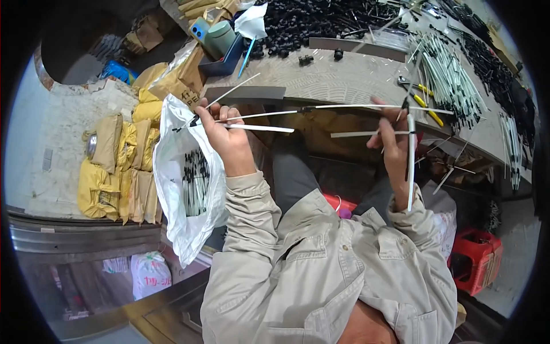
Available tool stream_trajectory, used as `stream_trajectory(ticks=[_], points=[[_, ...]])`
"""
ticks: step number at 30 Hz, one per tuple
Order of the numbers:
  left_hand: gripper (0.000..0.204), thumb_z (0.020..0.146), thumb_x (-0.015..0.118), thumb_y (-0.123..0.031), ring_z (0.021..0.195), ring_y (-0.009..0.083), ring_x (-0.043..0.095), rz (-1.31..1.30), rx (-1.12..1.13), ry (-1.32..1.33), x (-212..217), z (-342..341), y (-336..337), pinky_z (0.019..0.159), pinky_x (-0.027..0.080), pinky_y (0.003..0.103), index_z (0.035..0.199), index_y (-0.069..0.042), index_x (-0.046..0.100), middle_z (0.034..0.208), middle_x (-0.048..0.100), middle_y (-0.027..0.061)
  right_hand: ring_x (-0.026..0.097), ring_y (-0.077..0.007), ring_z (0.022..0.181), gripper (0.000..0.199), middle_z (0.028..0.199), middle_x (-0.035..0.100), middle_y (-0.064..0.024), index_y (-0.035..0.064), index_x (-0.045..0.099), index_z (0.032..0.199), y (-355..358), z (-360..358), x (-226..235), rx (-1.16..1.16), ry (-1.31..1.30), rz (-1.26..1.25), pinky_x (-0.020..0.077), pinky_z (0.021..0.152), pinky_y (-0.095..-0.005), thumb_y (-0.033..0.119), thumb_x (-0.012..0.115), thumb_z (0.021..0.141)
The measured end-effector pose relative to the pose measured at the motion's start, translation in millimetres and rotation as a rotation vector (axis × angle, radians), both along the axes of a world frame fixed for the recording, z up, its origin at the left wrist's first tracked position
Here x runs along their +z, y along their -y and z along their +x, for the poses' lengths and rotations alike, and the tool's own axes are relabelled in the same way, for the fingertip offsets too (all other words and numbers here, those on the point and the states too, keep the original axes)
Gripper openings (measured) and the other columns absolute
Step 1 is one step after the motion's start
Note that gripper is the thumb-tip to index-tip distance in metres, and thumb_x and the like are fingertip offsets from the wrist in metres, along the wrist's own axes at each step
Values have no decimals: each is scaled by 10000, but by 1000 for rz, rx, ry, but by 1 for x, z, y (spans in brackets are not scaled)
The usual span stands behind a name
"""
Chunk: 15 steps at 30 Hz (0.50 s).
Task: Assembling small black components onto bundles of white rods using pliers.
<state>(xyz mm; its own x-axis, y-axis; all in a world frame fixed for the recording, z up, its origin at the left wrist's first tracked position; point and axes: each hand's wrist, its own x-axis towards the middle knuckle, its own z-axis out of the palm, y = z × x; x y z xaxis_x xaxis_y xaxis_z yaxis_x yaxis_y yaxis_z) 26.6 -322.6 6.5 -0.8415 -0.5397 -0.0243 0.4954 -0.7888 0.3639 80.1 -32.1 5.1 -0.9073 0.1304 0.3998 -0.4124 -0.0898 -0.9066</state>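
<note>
Thin white rods [366, 106] joined by small black connectors [307, 109] stretch between my two hands, in front of the table edge. My left hand [229, 135] is closed around the rods at one end, beside the mouth of a white woven sack [172, 189]. Inside that sack lies a bundle of similar white rods with black tips [196, 186]. On the other side, my right hand [392, 140] pinches the rods near a black connector, with one rod pointing down past my wrist. Part of that grip is blurred.
The worktable [275, 74] carries a heap of black parts [309, 26], a pile of white rods [450, 80] and yellow-handled pliers [428, 109]. A green cup [220, 39] stands in a dark box. Yellow packages [97, 189] are stacked at left; a red stool [475, 261] is at lower right.
</note>
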Motion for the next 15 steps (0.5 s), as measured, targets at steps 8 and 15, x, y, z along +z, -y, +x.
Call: stream_trajectory(ticks=[8,15], points=[[268,905,521,-301,400,46,351,-516,-141,115,5,19,-47,365,263,180,918,-37,561,560,476,-8,391,-33,442,107,837,642,-111,28,481,975,20,-31,55,158,-138,74,316,407,-161,109,431,926],[321,868,567,-347,413,42,428,-474,-574,151,-11,12,-102,358,274,156,872,-27,594,613,543,2,454,-93,583,102,633,526,-20,13,584,864,40,-56,17,249,-94,492,396,547,-237,112,567,845]])
